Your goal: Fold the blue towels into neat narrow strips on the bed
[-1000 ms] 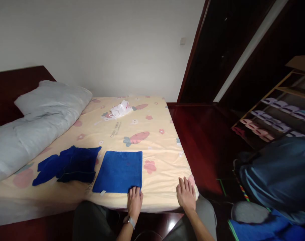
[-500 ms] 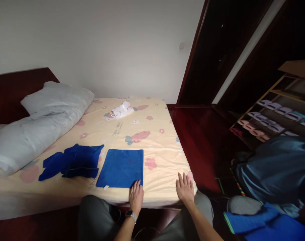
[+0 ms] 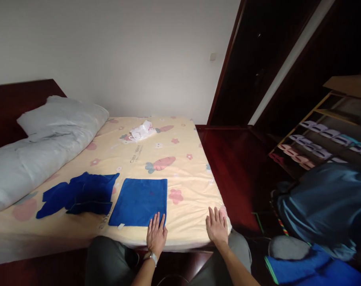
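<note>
A flat blue cloth (image 3: 139,201) with a small white tag lies near the front edge of the bed. My left hand (image 3: 156,234), with a watch at the wrist, rests on the bed's edge, its fingertips on the cloth's lower right corner. My right hand (image 3: 217,226) lies flat on the bed sheet (image 3: 192,190) near the bed's right corner, fingers spread, holding nothing. Left of the flat cloth is a crumpled blue cloth (image 3: 88,190).
A grey quilt (image 3: 58,135) covers the bed's left side. Farther back lies a white plastic bag (image 3: 141,132). At the right, a person in dark clothing (image 3: 326,206) is beside another blue cloth (image 3: 311,266), before a shoe rack (image 3: 317,109) with slippers.
The view has shifted slightly, so the bed and cloths appear a little farther left. My left hand's fingers are more spread on the cloth's corner. My right hand stays flat on the sheet.
</note>
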`<move>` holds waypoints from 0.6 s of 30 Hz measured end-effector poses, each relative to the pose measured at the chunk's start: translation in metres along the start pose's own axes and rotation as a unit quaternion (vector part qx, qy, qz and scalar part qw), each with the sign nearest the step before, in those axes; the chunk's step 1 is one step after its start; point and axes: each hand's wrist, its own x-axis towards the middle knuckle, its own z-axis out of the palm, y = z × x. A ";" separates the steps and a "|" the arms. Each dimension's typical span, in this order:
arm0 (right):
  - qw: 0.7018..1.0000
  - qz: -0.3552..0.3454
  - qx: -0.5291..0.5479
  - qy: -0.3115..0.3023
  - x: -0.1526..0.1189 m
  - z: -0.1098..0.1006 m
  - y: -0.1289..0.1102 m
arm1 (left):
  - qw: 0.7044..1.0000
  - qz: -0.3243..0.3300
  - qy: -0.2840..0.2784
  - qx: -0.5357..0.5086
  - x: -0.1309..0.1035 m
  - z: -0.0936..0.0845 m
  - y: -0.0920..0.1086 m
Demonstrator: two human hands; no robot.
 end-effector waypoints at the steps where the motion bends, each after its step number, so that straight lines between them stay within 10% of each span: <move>1: 1.000 0.002 0.002 -0.004 0.000 -0.001 0.000 | 1.000 0.002 -0.002 -0.002 0.000 -0.001 0.001; 10: 0.995 0.014 0.095 0.027 0.017 -0.035 -0.015 | 1.000 0.025 -0.007 -0.002 -0.002 0.001 0.000; 13: 0.972 -0.073 0.222 0.013 0.054 -0.058 -0.065 | 1.000 0.015 -0.003 -0.006 -0.002 0.001 0.002; 18: 0.919 -0.093 0.335 -0.187 0.140 -0.062 -0.181 | 1.000 -0.010 0.000 -0.026 -0.003 -0.001 0.006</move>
